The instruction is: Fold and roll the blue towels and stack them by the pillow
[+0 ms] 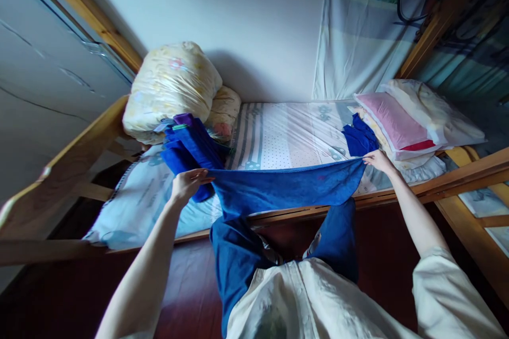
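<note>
A blue towel point(286, 188) is stretched sideways between my two hands, above the bed's front edge and my knees. My left hand point(190, 183) pinches its left upper corner, and my right hand point(377, 160) pinches the right upper corner. The lower edge of the towel hangs loose. Just behind my left hand lies a stack of folded blue towels point(191, 143) with a purple one on it. A crumpled blue cloth point(360, 136) lies on the bed beyond my right hand.
The bed point(286, 132) has a patterned sheet and wooden rails point(51, 169). A big yellowish bundle of bedding point(170, 90) rests at the left. At the right are a pink pillow point(392, 119) and a pale plastic-looking bag point(433, 111). A curtain point(350, 53) hangs behind.
</note>
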Tool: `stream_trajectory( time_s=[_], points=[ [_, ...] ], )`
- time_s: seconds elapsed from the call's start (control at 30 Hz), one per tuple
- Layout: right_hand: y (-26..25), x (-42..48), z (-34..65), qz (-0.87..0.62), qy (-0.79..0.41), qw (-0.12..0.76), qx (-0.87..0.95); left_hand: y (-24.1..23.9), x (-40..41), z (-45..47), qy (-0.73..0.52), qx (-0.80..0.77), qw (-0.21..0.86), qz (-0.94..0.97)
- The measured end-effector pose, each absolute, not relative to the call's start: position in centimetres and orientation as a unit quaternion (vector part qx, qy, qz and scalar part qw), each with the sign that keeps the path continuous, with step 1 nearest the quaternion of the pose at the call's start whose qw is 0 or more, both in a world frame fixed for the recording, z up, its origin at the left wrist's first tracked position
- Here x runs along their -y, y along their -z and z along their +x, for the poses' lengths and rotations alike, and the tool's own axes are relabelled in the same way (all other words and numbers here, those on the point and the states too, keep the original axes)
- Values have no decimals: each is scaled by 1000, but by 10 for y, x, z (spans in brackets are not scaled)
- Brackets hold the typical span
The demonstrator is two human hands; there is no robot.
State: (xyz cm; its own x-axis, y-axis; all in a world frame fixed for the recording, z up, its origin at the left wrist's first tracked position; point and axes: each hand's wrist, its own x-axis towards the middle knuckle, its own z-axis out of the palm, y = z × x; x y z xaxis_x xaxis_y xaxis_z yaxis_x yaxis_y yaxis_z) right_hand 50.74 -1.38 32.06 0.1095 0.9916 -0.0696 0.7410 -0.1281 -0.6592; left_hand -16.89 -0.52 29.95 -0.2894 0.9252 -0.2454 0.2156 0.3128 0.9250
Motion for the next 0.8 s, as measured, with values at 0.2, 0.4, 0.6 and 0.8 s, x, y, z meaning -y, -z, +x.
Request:
stream_trajectory(
  time_s=[0.2,0.4,0.6,0.8],
  points=[
    [-310,-21,497,-698,-110,289,646,-293,-38,-157,-461,-682,369,431],
    [-288,-13,493,-656,-66,352,664,-274,-47,-165,-476,-648,271,529],
    [-218,4,488,-668,-145,323,655,-209,-27,-166,-366,-683,240,585],
    [-146,19,469,-718,-232,244,610,-132,-8,-157,-185,-725,271,605]
  ],
)
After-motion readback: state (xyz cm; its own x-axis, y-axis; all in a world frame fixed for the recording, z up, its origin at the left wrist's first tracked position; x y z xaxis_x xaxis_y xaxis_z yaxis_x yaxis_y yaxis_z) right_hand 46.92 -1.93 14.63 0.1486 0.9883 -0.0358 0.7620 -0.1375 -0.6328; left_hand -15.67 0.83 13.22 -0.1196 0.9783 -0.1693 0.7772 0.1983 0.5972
